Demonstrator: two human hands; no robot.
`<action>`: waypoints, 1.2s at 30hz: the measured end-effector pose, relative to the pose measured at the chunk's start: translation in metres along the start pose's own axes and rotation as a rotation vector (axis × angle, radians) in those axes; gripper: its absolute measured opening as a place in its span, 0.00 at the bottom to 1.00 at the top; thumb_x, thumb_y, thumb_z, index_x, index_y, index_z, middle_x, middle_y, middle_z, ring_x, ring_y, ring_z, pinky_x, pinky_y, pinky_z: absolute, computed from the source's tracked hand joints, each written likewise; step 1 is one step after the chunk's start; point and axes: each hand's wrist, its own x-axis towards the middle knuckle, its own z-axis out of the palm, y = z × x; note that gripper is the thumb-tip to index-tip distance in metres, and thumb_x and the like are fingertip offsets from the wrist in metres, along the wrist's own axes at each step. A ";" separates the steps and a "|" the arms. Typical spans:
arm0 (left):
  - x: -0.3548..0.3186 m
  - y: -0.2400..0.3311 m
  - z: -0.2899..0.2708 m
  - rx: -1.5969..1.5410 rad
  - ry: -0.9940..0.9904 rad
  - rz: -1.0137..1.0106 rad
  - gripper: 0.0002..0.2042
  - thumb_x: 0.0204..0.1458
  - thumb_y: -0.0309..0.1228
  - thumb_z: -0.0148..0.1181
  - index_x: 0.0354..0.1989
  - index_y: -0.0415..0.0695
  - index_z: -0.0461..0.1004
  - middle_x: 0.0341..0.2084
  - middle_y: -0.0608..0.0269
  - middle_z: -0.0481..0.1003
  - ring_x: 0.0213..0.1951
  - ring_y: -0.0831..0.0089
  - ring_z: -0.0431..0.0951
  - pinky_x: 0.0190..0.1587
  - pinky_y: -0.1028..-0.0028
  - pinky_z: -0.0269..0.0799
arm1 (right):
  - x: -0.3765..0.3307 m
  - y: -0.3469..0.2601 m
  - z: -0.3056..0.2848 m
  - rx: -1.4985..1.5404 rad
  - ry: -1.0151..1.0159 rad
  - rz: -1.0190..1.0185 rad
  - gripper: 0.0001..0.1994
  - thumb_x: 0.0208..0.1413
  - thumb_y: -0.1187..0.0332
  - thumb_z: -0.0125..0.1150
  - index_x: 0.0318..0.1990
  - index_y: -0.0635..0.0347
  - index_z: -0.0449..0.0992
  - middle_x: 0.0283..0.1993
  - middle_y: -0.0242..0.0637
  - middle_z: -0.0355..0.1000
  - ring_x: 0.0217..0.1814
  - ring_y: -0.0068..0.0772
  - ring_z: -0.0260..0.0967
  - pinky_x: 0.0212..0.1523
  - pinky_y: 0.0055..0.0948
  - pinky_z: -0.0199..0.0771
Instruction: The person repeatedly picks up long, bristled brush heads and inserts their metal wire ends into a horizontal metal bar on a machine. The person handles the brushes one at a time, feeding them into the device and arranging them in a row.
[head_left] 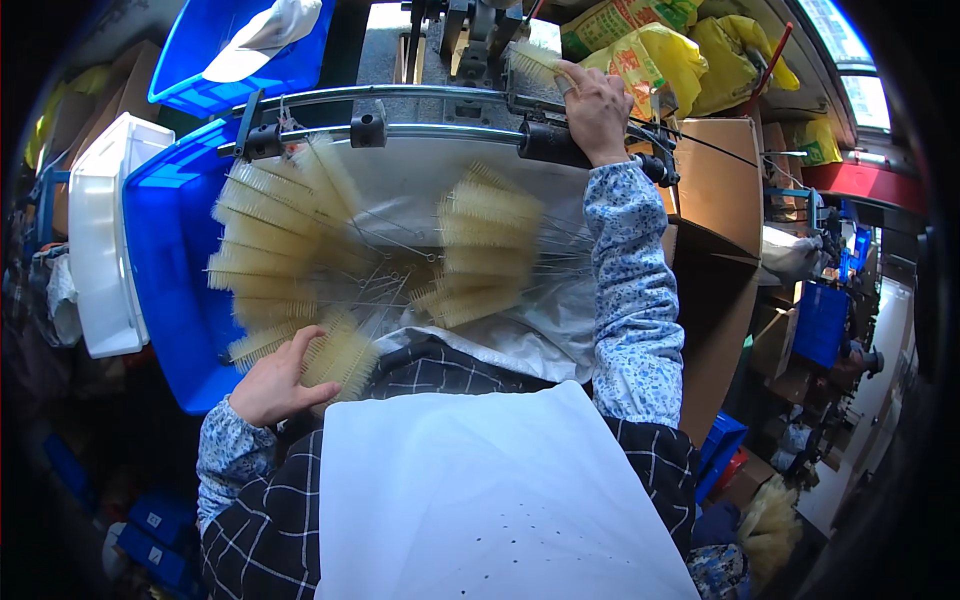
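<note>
My left hand (pixel 275 380) rests on a pale yellow bristle brush (pixel 338 355) at the near edge of a pile of brushes, fingers curled around it. Several more bottle-type brushes with wire stems (pixel 290 240) lie fanned out in a white bag-lined blue bin (pixel 165 270). My right hand (pixel 597 110) is stretched forward and pinches a single brush (pixel 532 62) up against a dark metal machine (pixel 480 35). Another bunch of brushes (pixel 485 250) lies in the middle of the bin.
Two chrome rails with black clamps (pixel 380 128) cross in front of the machine. A white tub (pixel 100 235) stands left of the bin, another blue bin (pixel 215 60) behind it. Yellow sacks (pixel 665 55) and cardboard boxes (pixel 715 190) stand to the right. A white sheet (pixel 480 490) covers my lap.
</note>
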 end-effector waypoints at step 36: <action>-0.032 -0.012 -0.068 -0.796 0.907 0.807 0.15 0.33 0.31 0.54 0.29 0.45 0.55 0.27 0.64 0.54 0.27 0.79 0.53 0.29 0.81 0.50 | -0.002 0.025 0.008 0.234 0.010 0.237 0.19 0.45 0.63 0.55 0.47 0.53 0.71 0.45 0.36 0.68 0.47 0.37 0.66 0.46 0.41 0.58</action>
